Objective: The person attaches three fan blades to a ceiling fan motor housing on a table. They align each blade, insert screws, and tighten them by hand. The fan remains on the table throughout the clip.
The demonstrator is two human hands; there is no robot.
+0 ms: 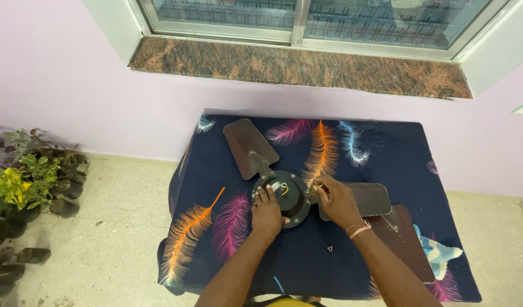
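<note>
Black plant pots (62, 206) with green and yellow leafy plants stand on the tiled floor (119, 227) at the left, under a pale purple wall (74, 85) and a stone window sill (295, 67). On the table, a dark cloth (386, 153) with coloured feathers carries a fan motor (289, 196) with a brown blade (249, 146). The left hand (267, 213) lies flat on the motor, fingers curled over its rim, and the right hand (335, 200) pinches something small at its edge; a small screw (330, 248) lies near.

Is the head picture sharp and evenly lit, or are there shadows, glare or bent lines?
Head view: soft, even daylight; the fan motor and both hands, left and right, are sharp enough. Slight sheen on the blade, no hard glare. The window sill bows a little, a wide-lens effect. The plants at the edge look softer.
</note>
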